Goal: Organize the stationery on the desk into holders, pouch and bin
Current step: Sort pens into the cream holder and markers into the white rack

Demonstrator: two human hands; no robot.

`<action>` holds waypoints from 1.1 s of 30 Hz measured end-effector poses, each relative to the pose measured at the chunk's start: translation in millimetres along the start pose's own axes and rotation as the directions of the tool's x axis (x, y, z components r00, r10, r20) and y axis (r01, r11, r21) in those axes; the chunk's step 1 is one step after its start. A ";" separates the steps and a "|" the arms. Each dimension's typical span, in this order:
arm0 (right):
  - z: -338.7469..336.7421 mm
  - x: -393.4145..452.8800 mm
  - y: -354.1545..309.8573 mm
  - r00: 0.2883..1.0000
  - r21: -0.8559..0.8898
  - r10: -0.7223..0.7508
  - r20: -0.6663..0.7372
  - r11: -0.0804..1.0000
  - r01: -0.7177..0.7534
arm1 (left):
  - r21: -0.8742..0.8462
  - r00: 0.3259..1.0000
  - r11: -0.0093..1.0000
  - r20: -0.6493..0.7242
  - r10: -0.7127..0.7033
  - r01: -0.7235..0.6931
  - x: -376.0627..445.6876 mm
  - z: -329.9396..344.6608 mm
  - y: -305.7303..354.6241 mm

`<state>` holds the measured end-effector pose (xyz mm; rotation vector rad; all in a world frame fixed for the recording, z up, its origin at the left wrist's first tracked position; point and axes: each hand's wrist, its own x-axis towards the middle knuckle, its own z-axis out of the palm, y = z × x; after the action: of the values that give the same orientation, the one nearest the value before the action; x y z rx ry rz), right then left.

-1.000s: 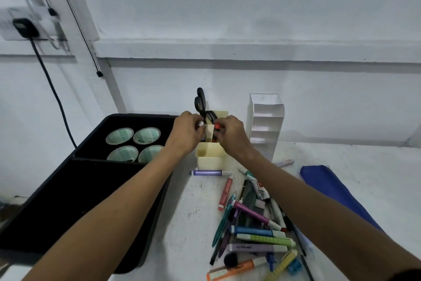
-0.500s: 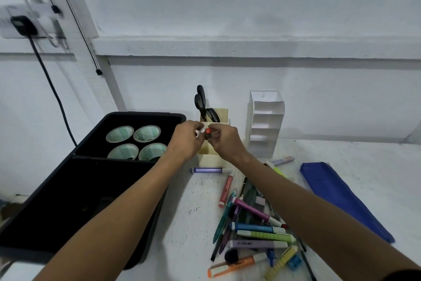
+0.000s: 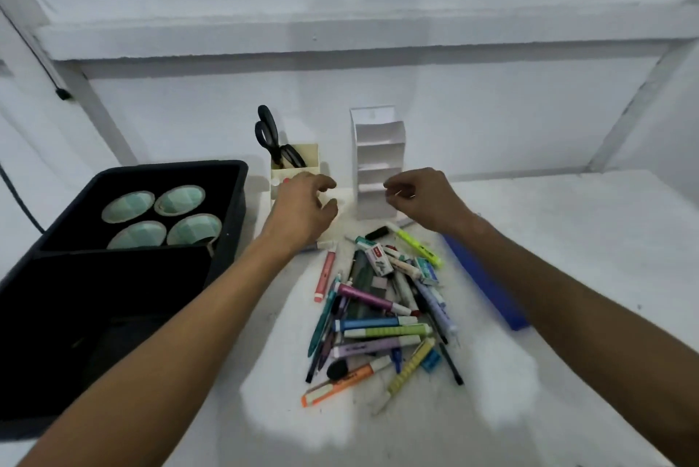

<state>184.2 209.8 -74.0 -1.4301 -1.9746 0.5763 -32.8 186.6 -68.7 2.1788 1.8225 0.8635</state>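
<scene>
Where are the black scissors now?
The black scissors stand handles-up in the cream holder, at the desk's back, between the black bin and the white organizer.

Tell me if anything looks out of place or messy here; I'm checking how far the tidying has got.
Yes. A heap of pens and markers lies crisscrossed on the desk, unsorted. The white tiered holder looks empty, while the cream holder has only scissors showing. Both hands hold nothing.
</scene>
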 end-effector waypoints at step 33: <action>31.9 34.9 113.8 0.919 -0.422 0.115 0.377 0.905 0.060 | 0.133 0.845 0.990 0.526 -0.099 0.033 -22.3 61.1 -22.3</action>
<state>231.0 279.3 -164.3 -1.7075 -2.5244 0.4907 -21.3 184.7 -136.5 2.1178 1.6750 0.1005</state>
